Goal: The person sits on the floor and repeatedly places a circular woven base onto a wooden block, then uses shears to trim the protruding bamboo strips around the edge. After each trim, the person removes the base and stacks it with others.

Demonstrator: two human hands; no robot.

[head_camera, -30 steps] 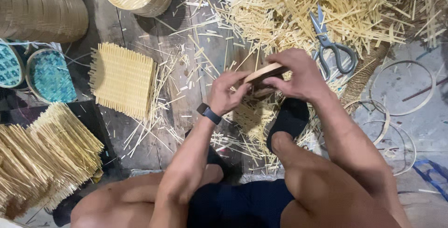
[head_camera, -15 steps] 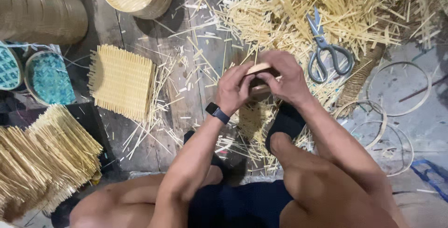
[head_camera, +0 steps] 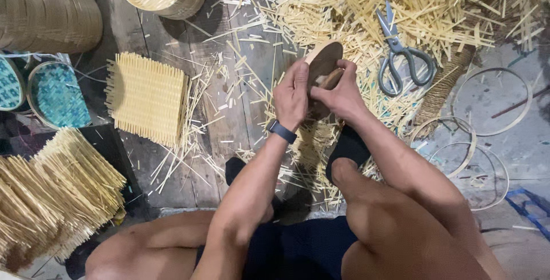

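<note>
Here, mid-frame, left hand [head_camera: 291, 94] and right hand [head_camera: 342, 94] clasp 1 bamboo hoop [head_camera: 322, 62]; squeezed unevenly, it could crack.

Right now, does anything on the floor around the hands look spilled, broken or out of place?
Cut bamboo slivers lie scattered loose over the floor planks, with the scissors half buried among them. Both hands, left hand and right hand, grip a round bamboo hoop. Nothing looks broken.
</note>
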